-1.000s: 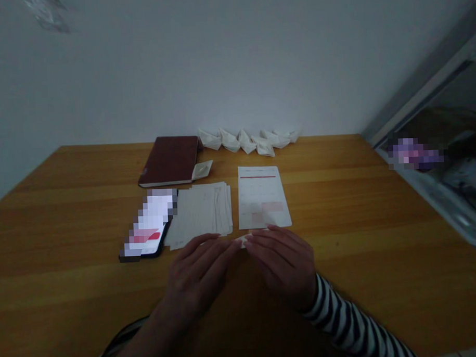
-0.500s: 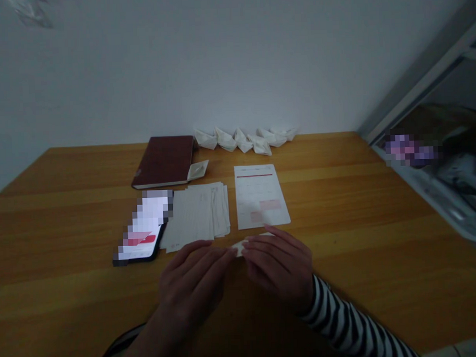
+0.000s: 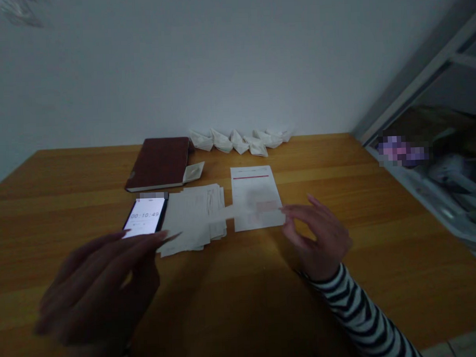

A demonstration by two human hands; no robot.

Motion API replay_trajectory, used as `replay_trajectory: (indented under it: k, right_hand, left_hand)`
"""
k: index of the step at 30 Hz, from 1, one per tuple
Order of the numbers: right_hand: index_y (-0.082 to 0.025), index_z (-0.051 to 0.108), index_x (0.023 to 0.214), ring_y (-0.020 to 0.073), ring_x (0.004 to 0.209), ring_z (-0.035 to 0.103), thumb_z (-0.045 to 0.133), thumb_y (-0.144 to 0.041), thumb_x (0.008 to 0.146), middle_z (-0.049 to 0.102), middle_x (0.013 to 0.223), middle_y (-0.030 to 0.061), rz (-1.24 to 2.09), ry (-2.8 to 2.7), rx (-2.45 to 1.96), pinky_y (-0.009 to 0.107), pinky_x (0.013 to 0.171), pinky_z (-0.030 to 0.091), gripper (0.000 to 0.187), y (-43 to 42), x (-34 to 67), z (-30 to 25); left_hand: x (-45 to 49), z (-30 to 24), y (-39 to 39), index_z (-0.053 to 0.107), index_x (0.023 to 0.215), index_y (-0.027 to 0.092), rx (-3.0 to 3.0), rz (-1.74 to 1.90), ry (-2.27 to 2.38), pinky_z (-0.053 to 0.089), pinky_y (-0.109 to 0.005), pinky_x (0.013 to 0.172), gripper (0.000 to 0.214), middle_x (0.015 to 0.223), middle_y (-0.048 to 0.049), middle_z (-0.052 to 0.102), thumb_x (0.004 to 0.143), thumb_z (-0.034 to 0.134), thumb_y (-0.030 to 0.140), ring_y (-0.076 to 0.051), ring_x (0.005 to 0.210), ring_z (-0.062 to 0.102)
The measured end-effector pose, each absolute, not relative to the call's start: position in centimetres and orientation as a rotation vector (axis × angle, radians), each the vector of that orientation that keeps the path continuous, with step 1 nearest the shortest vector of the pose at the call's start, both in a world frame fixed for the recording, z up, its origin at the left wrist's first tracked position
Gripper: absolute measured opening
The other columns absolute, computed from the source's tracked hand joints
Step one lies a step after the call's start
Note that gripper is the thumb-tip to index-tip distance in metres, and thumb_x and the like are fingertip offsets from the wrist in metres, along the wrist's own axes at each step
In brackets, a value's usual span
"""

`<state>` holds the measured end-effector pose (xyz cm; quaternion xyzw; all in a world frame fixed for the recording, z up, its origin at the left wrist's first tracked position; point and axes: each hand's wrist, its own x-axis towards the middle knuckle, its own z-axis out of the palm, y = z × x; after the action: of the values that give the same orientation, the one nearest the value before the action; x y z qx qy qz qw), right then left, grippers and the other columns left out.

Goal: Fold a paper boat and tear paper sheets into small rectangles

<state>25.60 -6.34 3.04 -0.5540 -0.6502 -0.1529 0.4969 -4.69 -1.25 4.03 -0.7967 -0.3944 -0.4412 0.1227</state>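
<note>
A thin, motion-blurred sheet of paper [image 3: 222,214], seen almost edge-on, stretches between my two hands above the table. My left hand [image 3: 109,282], at the lower left in front of the phone, pinches what looks like its left end. On the other side, the thumb and forefinger of my right hand [image 3: 318,235] pinch together near its right end, beside the printed sheet [image 3: 254,183]. Blur hides exactly where the paper meets the fingers. Beneath it lies a stack of paper sheets [image 3: 188,216].
A phone [image 3: 148,210] showing a timer lies left of the stack. Behind it are a dark red notebook [image 3: 159,160] and a small folded paper [image 3: 193,172]. Several folded paper boats [image 3: 240,142] line the wall. A shelf with bags [image 3: 448,150] stands at the right.
My hands have moved apart from the middle, left hand to the left and right hand to the right and up. The small folded paper between them now shows as a long blurred strip.
</note>
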Motion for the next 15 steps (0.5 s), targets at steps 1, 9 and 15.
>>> replay_trajectory:
  k: [1,9,15]
  right_hand:
    - [-0.022,0.067,0.092,0.0168,0.081,0.074,0.064,-0.008,0.080,0.078,0.088,0.0017,-0.381,-1.528,-1.354,0.043,0.095,0.054,0.019,-6.3,25.8,3.0]
    - [-0.019,0.068,0.098,0.0145,0.107,0.068,0.063,-0.019,0.089,0.077,0.105,0.0021,-0.329,-1.978,-1.105,0.033,0.104,0.048,0.011,-8.2,22.7,4.1]
    - [-0.018,0.068,0.096,0.0114,0.099,0.071,0.058,-0.017,0.091,0.077,0.103,0.0017,-0.243,-1.980,-1.107,0.031,0.109,0.042,0.011,-8.3,21.3,3.2]
  left_hand:
    - [-4.7,4.1,-1.1,0.072,0.104,0.025,-2.248,-1.262,-1.141,0.055,-0.045,0.084,0.029,0.091,-0.0004,0.074,0.080,0.065,0.010,-0.022,0.084,0.067]
    - [-0.4,4.5,-3.3,0.068,0.105,0.007,-2.680,-1.081,-0.621,0.049,-0.038,0.098,0.021,0.097,-0.0098,0.076,0.085,0.060,0.005,-0.018,0.091,0.070]
    - [0.4,3.9,-4.4,0.066,0.108,0.009,-2.756,-1.105,-0.674,0.045,-0.037,0.100,0.022,0.099,-0.0081,0.076,0.090,0.054,0.006,-0.016,0.093,0.070]
